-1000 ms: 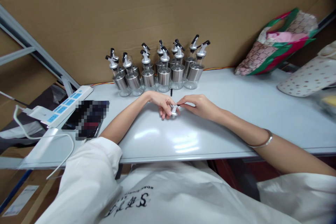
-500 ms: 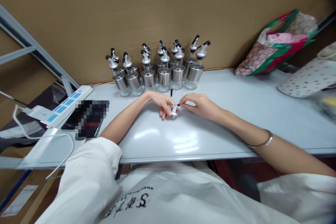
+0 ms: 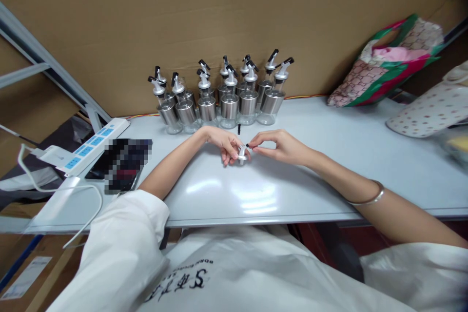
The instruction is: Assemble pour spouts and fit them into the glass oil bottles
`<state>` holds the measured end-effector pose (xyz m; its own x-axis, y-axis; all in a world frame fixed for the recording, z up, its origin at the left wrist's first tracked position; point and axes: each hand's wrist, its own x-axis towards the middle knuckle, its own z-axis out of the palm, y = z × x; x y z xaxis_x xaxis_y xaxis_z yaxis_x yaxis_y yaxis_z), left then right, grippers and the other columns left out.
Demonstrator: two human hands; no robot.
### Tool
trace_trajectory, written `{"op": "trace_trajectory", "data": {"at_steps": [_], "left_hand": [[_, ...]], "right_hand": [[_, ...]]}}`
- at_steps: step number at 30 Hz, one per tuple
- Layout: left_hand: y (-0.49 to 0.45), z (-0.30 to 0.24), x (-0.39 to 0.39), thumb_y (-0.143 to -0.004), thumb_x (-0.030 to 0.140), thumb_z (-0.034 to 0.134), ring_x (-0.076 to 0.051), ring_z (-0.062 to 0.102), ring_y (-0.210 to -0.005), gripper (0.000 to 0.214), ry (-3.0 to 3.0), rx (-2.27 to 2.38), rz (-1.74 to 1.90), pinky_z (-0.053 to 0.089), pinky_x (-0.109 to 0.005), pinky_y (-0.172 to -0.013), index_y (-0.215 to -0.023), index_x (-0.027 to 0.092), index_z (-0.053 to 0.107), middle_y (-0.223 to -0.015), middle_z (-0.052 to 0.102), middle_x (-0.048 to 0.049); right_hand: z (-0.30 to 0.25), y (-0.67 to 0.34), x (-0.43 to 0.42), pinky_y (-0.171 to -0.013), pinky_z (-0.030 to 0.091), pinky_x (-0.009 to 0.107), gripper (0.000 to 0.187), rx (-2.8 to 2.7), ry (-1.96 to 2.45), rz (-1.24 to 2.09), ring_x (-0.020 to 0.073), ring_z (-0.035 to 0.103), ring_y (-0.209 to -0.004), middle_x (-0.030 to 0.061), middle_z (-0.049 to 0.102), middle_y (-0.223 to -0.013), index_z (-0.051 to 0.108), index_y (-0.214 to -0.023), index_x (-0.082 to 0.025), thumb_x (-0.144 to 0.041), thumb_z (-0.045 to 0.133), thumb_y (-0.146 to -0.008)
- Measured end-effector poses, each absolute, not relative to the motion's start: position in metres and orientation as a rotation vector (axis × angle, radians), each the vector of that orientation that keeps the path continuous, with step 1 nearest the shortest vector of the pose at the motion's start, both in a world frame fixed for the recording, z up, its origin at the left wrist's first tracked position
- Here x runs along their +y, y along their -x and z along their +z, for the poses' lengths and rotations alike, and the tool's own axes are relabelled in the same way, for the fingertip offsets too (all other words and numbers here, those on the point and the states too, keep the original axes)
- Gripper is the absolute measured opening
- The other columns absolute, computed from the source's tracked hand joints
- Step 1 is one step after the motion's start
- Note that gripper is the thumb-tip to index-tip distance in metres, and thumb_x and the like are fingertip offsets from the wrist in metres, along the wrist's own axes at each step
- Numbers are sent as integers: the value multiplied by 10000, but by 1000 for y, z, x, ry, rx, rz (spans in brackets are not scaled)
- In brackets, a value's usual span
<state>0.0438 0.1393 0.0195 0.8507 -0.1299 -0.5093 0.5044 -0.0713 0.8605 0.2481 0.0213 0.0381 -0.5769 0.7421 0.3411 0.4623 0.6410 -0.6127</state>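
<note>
My left hand (image 3: 224,143) rests on the pale table (image 3: 329,156) and grips a small silver pourer spout (image 3: 242,152) between its fingers. My right hand (image 3: 280,145) meets it from the right, thumb and forefinger pinched on a tiny black cap (image 3: 247,146) at the spout's tip. A second black piece (image 3: 239,129) lies on the table just behind the hands. A cluster of several steel-sleeved glass dispenser bottles (image 3: 228,102) with black-tipped spouts stands behind that, against the cardboard wall.
A white power strip (image 3: 93,144) and a phone (image 3: 122,165) lie at the left, with a white cable (image 3: 87,214) trailing off the edge. A patterned bag (image 3: 387,61) and a dotted cloth item (image 3: 431,107) sit at the right. Cardboard sheets form the back wall.
The right hand's fingers have shifted slightly at the spout's tip; the view has drifted a little. The left hand keeps its hold in the same spot.
</note>
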Motion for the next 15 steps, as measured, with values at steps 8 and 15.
{"op": "trace_trajectory", "data": {"at_steps": [8, 15], "left_hand": [[-44, 25, 135, -625, 354, 835, -93, 555, -454, 438, -1562, 296, -495, 485, -178, -441, -1019, 211, 708, -565, 611, 36], [-46, 27, 135, -616, 380, 828, -93, 535, -458, 377, -1584, 318, -504, 481, -179, -441, -946, 223, 736, -546, 591, 31]], "right_hand": [[35, -244, 19, -766, 518, 309, 195, -2222, 937, 639, 188, 685, -799, 72, 741, -870, 692, -818, -184, -331, 571, -859], [30, -241, 19, -695, 521, 290, 135, -2199, 1039, 452, 182, 673, -724, 50, 727, -809, 654, -830, -196, -280, 550, -847]]}}
